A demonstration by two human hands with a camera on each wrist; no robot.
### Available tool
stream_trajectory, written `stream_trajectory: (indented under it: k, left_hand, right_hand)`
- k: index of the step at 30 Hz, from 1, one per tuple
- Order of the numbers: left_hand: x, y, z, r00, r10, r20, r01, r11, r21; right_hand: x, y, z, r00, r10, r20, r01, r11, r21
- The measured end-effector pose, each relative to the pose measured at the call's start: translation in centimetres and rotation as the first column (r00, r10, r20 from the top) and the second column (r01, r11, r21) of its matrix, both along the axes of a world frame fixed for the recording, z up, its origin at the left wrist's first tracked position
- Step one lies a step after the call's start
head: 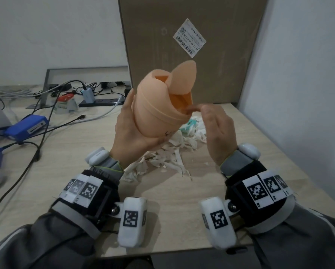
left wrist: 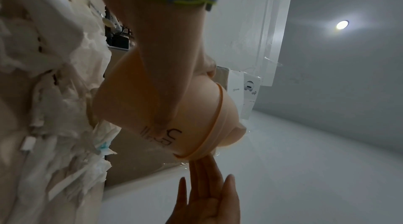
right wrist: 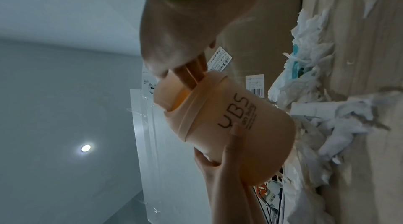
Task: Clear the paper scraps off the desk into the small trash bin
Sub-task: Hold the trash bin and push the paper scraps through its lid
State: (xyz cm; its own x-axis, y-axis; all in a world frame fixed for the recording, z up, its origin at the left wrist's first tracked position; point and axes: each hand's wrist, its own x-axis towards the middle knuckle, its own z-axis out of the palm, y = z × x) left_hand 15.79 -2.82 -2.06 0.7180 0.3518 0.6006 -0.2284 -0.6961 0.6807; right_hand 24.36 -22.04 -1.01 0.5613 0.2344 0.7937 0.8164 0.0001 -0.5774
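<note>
My left hand (head: 127, 133) grips the small peach trash bin (head: 157, 113) round its body and holds it tilted in the air above the desk (head: 85, 162). The bin's swing lid (head: 184, 78) is tipped up, leaving the mouth open. My right hand (head: 211, 121) is beside the rim, its straight fingers (head: 194, 109) reaching into the mouth. The right wrist view shows those fingers (right wrist: 191, 74) inside the bin (right wrist: 229, 124). A pile of white paper scraps (head: 170, 152) lies on the desk under the bin. The left wrist view shows the scraps (left wrist: 72, 107) beside the bin (left wrist: 196, 112).
A tall cardboard box (head: 192, 45) stands at the back of the desk, and a white wall (head: 298, 94) closes the right side. Cables (head: 46, 121), a blue device (head: 26, 125) and a power strip (head: 100, 101) crowd the left half.
</note>
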Motion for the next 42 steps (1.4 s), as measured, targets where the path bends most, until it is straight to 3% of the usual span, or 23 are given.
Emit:
stream_trajectory:
  k: [4,6,8,10,13,17,19,23,30,34,37,40,42]
  left_hand:
    - [-0.8,1.0,0.8,0.996,-0.019,0.083,0.034,0.981,-0.190]
    - [-1.4,1.9,1.2,0.994,-0.002,0.110,0.033,0.958,-0.286]
    - [-1.9,2.9,1.5,0.992,0.021,0.127,0.028,0.929,-0.368]
    - [-2.5,4.3,1.7,0.990,0.037,0.140,0.030,0.893,-0.449]
    - [-3.2,6.0,2.0,0.985,0.056,0.162,0.034,0.861,-0.507]
    - [-4.1,7.4,2.1,0.974,0.104,0.200,0.017,0.852,-0.523]
    - [-4.3,7.7,2.2,0.970,0.117,0.212,0.014,0.847,-0.532]
    - [-4.2,7.6,2.1,0.972,0.111,0.208,0.016,0.850,-0.527]
    - [-3.8,7.3,1.6,0.986,0.090,0.137,-0.004,0.849,-0.528]
    - [-3.6,7.1,1.3,0.991,0.086,0.101,-0.019,0.849,-0.529]
    - [-3.2,7.0,1.0,0.990,0.106,0.091,-0.041,0.846,-0.532]
    - [-3.0,6.9,0.8,0.988,0.130,0.083,-0.066,0.843,-0.533]
    - [-3.1,6.9,0.9,0.987,0.139,0.080,-0.074,0.838,-0.540]
  right_hand:
    - [0.4,0.2,0.1,0.967,-0.003,-0.253,0.031,0.994,0.105]
    - [0.1,0.5,0.2,0.879,0.074,-0.470,-0.066,0.997,0.033]
    - [-0.6,0.7,0.1,0.741,0.140,-0.657,-0.255,0.963,-0.083]
    - [-1.9,1.2,0.1,0.595,0.212,-0.775,-0.479,0.868,-0.129]
    - [-4.0,2.2,-0.2,0.326,0.321,-0.889,-0.725,0.689,-0.017]
    - [-6.6,4.9,-1.2,0.036,0.407,-0.913,-0.855,0.486,0.182]
    - [-7.5,6.4,-1.8,-0.018,0.395,-0.919,-0.870,0.446,0.208]
    - [-7.5,7.9,-2.4,-0.018,0.344,-0.939,-0.819,0.534,0.211]
    - [-5.2,6.9,-1.7,0.177,0.250,-0.952,-0.568,0.816,0.109]
    - [-4.0,5.1,-0.8,0.188,0.294,-0.937,-0.613,0.780,0.122]
    - [-2.5,2.7,0.3,0.275,0.309,-0.911,-0.613,0.786,0.082]
    - [-0.3,0.2,0.5,0.374,0.157,-0.914,-0.455,0.890,-0.034]
    - [1.0,-1.1,0.2,0.417,0.006,-0.909,-0.369,0.915,-0.163]
